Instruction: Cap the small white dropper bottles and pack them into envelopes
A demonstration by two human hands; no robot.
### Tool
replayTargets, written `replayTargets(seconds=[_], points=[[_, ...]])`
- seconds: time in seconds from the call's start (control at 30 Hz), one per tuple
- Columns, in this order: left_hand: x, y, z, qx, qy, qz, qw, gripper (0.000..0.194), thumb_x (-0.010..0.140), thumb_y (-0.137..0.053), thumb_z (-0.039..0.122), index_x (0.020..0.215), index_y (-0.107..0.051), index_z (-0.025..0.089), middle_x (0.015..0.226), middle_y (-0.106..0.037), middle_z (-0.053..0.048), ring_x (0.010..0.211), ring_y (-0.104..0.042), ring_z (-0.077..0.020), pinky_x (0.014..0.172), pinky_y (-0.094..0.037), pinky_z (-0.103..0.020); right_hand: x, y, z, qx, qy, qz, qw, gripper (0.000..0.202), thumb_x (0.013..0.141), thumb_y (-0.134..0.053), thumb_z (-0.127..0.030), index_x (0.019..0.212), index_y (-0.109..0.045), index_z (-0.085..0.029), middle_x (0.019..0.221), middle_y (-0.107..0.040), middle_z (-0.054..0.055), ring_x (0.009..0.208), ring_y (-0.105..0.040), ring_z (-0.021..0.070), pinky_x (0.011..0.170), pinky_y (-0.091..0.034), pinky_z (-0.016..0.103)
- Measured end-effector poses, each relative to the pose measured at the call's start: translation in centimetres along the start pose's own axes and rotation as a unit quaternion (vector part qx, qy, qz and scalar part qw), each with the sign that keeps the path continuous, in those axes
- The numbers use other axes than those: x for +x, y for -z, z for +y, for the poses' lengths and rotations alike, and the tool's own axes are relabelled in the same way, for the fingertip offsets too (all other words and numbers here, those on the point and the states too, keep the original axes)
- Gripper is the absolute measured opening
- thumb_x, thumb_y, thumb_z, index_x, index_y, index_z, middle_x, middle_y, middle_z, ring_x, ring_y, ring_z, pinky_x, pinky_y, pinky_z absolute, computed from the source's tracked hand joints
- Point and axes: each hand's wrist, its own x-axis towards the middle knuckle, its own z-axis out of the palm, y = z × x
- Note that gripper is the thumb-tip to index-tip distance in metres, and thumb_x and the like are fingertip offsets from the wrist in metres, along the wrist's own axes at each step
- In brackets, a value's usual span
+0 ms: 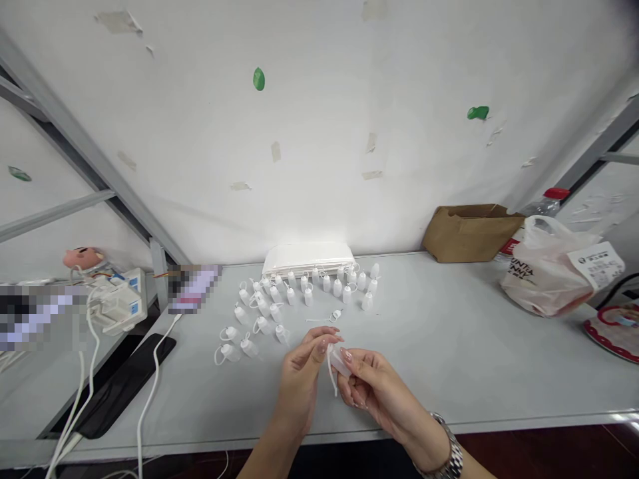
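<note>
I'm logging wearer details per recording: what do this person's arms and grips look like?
The left grip and right grip are ungloved, with long, glossy nails. No sleeves show. The right wrist wears a silvery metal link band; the left wrist is bare.

Prob. a workshop: grey worktop (449, 359), metal frame (60, 213), wall (319, 120) w/ tape scraps (276, 152), many sm. bottles (308, 297).

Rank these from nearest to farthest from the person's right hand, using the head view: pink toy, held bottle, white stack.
From the right hand:
1. Held bottle: in its grasp.
2. White stack: ahead, slightly left.
3. Pink toy: far left.
</note>
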Motion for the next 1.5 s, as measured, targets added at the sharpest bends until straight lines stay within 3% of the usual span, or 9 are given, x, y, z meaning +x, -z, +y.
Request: replayTargets(seconds=[0.13, 0.33, 0.63, 0.77, 0.87, 1.07, 1.27, 1.37, 1.5], points=[[0.0, -0.6, -0.1, 0.012, -0.005, 0.018, 1.000, 0.024, 0.070, -0.068, 0.042, 0.072, -0.074, 0.019, 0.100, -0.060, -0.009, 0.106, -0.049, -0.0280, 0.077, -0.043, -0.032, -0.1, -0.4, 0.4, -0.032, 0.032, 0.041, 0.998, 0.038, 0.076, -0.065, -0.047, 0.061, -0.054, -0.014, 0.048, -0.053, -0.003, 0.039, -0.033, 0.0041, 0.044, -0.025, 0.021], [0.0, -0.5, 0.2, -0.004, 0.027, 0.005, 1.000, 0.020, 0.066, -0.073, 0.038, 0.074, -0.075, 0.019, 0.105, -0.061, -0.009, 0.116, -0.043, -0.0301, 0.096, -0.034, -0.040, 0.2, 0.0, 1.9, -0.187, 0.156, 0.148, 0.958, 0.031, 0.077, -0.063, -0.047, 0.075, -0.061, -0.015, 0.055, -0.053, -0.003, 0.049, -0.045, 0.0093, 0.047, -0.036, 0.022], [-0.1, 0.4, 0.2, -0.074, 0.044, 0.013, 0.996, 0.020, 0.072, -0.068, 0.036, 0.081, -0.075, 0.019, 0.111, -0.058, -0.009, 0.118, -0.041, -0.0294, 0.093, -0.038, -0.039, 0.1, 0.5, 1.8, -0.469, 0.396, 0.127, 0.779, 0.025, 0.086, -0.054, -0.018, 0.110, -0.057, -0.020, 0.087, -0.065, 0.007, 0.075, -0.060, 0.0173, 0.068, -0.052, 0.031], [-0.3, 0.2, 0.1, -0.074, 0.045, 0.014, 0.996, 0.019, 0.073, -0.067, 0.036, 0.078, -0.075, 0.019, 0.113, -0.055, -0.009, 0.110, -0.045, -0.0287, 0.082, -0.044, -0.037, 0.0, 0.4, 2.1, -0.480, 0.452, 0.118, 0.743, 0.027, 0.083, -0.056, -0.011, 0.109, -0.057, -0.020, 0.079, -0.064, 0.005, 0.070, -0.057, 0.0175, 0.063, -0.051, 0.032], [-0.4, 0.2, 0.0, -0.071, 0.040, -0.013, 0.997, 0.019, 0.074, -0.066, 0.035, 0.077, -0.074, 0.018, 0.111, -0.056, -0.010, 0.105, -0.049, -0.0281, 0.081, -0.044, -0.037, -0.1, 0.2, 2.3, -0.423, 0.406, 0.136, 0.799, 0.018, 0.083, -0.057, -0.016, 0.100, -0.062, -0.020, 0.076, -0.063, 0.004, 0.067, -0.056, 0.0166, 0.062, -0.049, 0.030], [-0.2, 0.2, -0.1, -0.042, 0.022, -0.033, 0.998, 0.020, 0.072, -0.067, 0.038, 0.076, -0.075, 0.019, 0.103, -0.063, -0.010, 0.114, -0.046, -0.0309, 0.095, -0.035, -0.043, 0.0, -0.5, 0.5, -0.141, 0.104, 0.101, 0.979, 0.026, 0.074, -0.068, -0.040, 0.067, -0.061, -0.015, 0.051, -0.049, -0.004, 0.045, -0.039, 0.0082, 0.046, -0.033, 0.023], [0.1, 0.2, 0.7, -0.018, 0.014, -0.026, 0.999, 0.029, 0.076, -0.062, 0.044, 0.072, -0.075, 0.018, 0.114, -0.062, -0.011, 0.118, -0.044, -0.0315, 0.102, -0.029, -0.043, 0.8, 0.0, -0.5, 0.085, -0.025, -0.041, 0.995, 0.027, 0.081, -0.062, -0.037, 0.071, -0.064, -0.011, 0.046, -0.041, -0.006, 0.041, -0.025, 0.0047, 0.044, -0.024, 0.020], [0.1, 0.5, 0.9, -0.028, 0.031, -0.030, 0.999, 0.030, 0.078, -0.060, 0.043, 0.089, -0.074, 0.019, 0.121, -0.060, -0.010, 0.120, -0.043, -0.0305, 0.101, -0.031, -0.043, 0.8, 0.2, -0.1, 0.094, -0.063, -0.057, 0.992, 0.032, 0.083, -0.057, -0.039, 0.076, -0.067, -0.010, 0.042, -0.040, -0.006, 0.038, -0.025, 0.0044, 0.042, -0.024, 0.020], [0.2, 0.8, 0.8, -0.015, 0.014, -0.015, 1.000, 0.022, 0.074, -0.066, 0.039, 0.080, -0.076, 0.020, 0.110, -0.064, -0.010, 0.116, -0.046, -0.0301, 0.094, -0.038, -0.039, 0.7, 0.1, 0.3, 0.057, -0.042, -0.025, 0.997, 0.039, 0.083, -0.056, -0.046, 0.071, -0.065, -0.010, 0.047, -0.052, -0.002, 0.038, -0.036, 0.0051, 0.045, -0.031, 0.021]])
